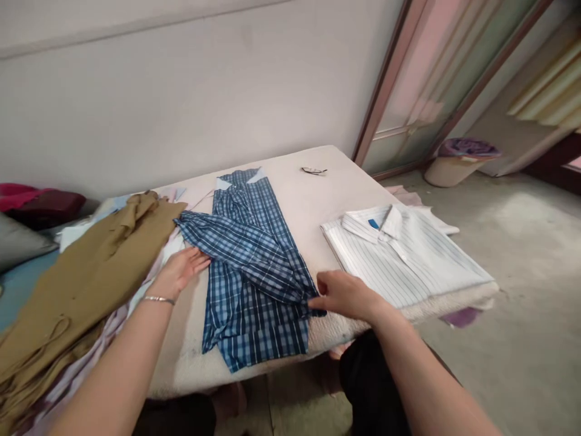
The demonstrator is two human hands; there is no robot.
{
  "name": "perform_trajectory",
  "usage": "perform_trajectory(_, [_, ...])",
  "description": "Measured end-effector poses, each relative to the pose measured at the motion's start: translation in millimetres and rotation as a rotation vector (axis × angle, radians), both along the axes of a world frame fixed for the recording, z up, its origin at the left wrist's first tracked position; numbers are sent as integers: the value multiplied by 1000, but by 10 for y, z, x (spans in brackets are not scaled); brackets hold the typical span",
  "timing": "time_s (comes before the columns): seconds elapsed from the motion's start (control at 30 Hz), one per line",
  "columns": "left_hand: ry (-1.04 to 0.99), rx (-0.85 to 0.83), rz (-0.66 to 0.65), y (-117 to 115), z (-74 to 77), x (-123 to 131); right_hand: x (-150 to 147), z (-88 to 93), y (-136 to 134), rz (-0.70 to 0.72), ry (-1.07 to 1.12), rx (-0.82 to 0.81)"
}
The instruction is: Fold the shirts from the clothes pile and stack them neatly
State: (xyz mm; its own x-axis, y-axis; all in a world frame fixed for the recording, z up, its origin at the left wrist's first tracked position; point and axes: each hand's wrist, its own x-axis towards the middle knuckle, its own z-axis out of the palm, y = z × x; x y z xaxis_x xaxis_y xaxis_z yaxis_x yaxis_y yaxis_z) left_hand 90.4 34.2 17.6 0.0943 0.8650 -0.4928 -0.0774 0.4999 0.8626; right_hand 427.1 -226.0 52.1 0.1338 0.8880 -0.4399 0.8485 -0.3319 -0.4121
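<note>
A blue plaid shirt (pixel 258 260) lies partly folded on the cream-covered table, its white-lined collar pointing toward the wall. One sleeve crosses the body of the shirt at a slant. At the sleeve's lower right end, my right hand (pixel 347 295) pinches the fabric between thumb and fingers. On the other side, my left hand (pixel 185 266) rests by the shirt's left edge under the slanting sleeve, fingers stretched out and not gripping. A bracelet (pixel 158 299) circles my left wrist. To the right of my right hand sits a folded white striped shirt (pixel 408 254).
A heap of clothes with an olive-brown garment (pixel 104 260) on top covers the left side. A pair of glasses (pixel 313 171) lies near the table's back. The pale wall (pixel 227 91) stands behind. On the floor at right is a lined waste bin (pixel 454 169).
</note>
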Motion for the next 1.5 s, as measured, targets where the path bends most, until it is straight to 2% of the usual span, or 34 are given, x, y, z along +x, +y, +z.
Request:
perform_trajectory(0.07, [-7,1,-42,-263,-90,-135,65,8,0,-62,36,41])
perform_trajectory(0.13, [-8,63,7,-447,-165,-193,86,3,24,-117,23,59])
perform_trajectory(0.23, [-10,174,39,-557,-193,-118,40,-28,74,-145,-4,22])
perform_trajectory(0.33, [-4,212,-16,-530,-156,47,-69,-80,89,-86,-64,69])
perform_trajectory(0.43, [16,234,-69,-475,-132,160,-197,-139,70,46,-72,171])
perform_trajectory(0.53, [0,249,-87,-454,-131,188,-309,-196,67,174,-94,148])
perform_trajectory(0.67, [-64,265,-117,-459,-122,181,-389,-236,96,249,-155,134])
perform_trajectory(1.0, [-185,198,-180,-421,-191,171,-341,-184,99,147,207,312])
perform_trajectory(1.17, [-165,259,-151,-403,-133,145,-373,-199,113,164,243,329])
perform_trajectory(1.3, [-133,313,-77,-377,-59,100,-417,-191,132,177,176,351])
perform_trajectory(1.4, [-78,261,-43,-388,-73,100,-441,-215,117,225,-26,228])
perform_trajectory(1.5, [-36,200,-26,-402,-109,119,-455,-244,54,216,-215,110])
